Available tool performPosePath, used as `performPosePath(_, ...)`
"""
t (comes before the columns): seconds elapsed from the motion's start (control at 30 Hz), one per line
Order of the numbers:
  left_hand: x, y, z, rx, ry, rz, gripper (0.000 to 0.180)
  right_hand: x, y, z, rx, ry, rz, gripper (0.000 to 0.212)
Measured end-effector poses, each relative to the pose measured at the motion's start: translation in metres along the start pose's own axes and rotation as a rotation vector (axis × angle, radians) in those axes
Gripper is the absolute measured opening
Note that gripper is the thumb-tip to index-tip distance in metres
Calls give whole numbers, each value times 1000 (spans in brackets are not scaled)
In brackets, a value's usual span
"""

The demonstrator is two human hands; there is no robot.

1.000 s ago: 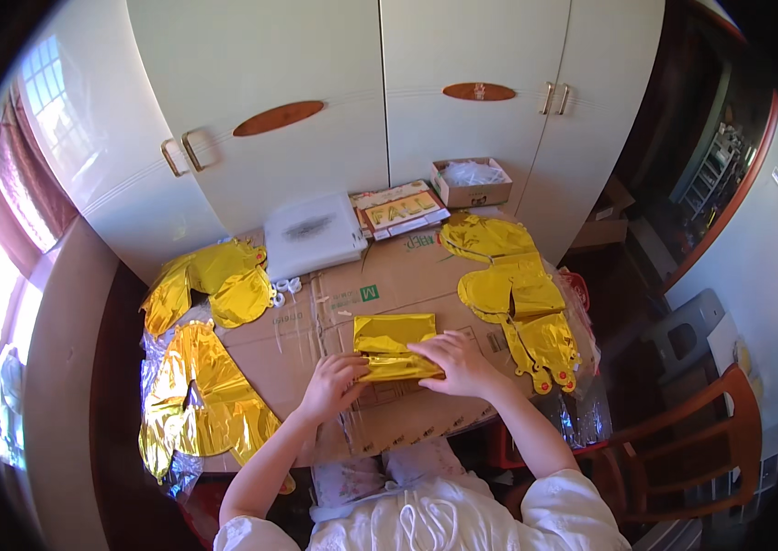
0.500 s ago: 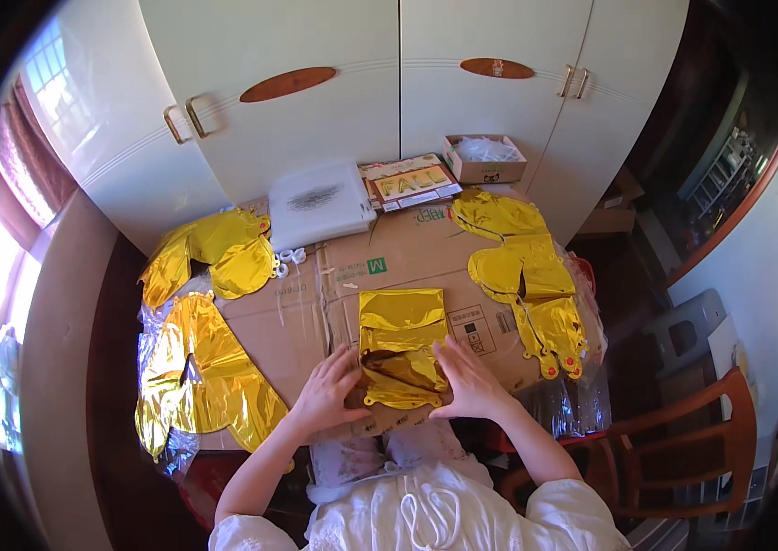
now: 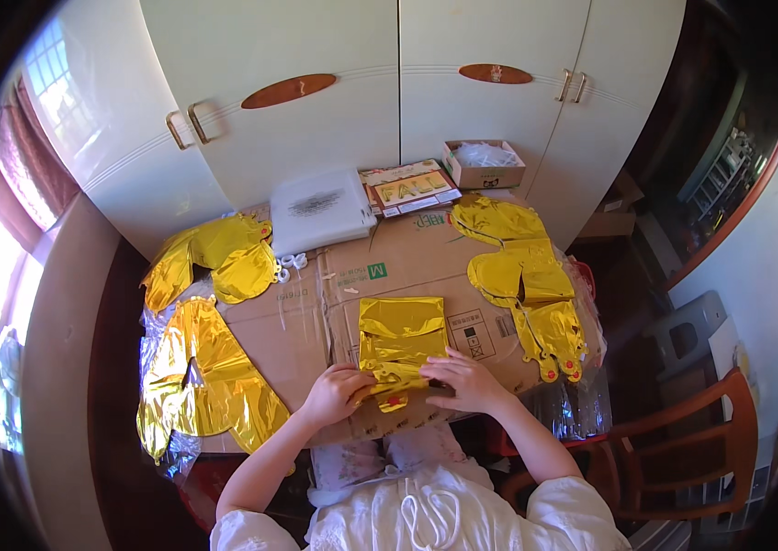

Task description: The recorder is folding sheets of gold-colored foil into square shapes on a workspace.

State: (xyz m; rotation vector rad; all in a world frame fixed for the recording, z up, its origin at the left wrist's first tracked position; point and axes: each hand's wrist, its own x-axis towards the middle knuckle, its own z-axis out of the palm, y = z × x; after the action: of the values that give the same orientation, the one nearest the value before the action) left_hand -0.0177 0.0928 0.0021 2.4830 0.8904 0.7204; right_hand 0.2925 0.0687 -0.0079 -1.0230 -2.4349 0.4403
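Note:
A flat gold foil balloon [image 3: 403, 321], folded into a rough rectangle, lies on the cardboard in front of me. Its near edge is creased and bunched, and a small tab with a red spot [image 3: 394, 401] sticks out toward me. At its near left corner, my left hand [image 3: 338, 393] has its fingers curled and pinched on the foil. My right hand [image 3: 465, 381] rests on the near right part, fingers stretched over the foil and thumb apart. What lies under the right fingertips is hidden.
Gold foil balloons lie at left [image 3: 210, 376], far left [image 3: 214, 257] and right [image 3: 527, 275]. Along the back are a stack of white plastic bags [image 3: 320, 209], flat printed packages [image 3: 412, 188] and a box of clear plastic pieces [image 3: 485, 170]. White ribbon rolls [image 3: 293, 262] sit nearby. A wooden chair [image 3: 683, 450] stands right.
The balloon's near part has been folded up and its outline is shorter, with the red-spotted tab now showing. Both hands have moved inward onto the near edge.

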Motion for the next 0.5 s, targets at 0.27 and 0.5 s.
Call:
performPosePath(0.27,7,17,-8,197,-14,205,27,5,31,-23,283,60,60,48)
performPosePath(0.5,1,21,-6,367,-86,307,25,88,57,-27,-134,118,-89,40)
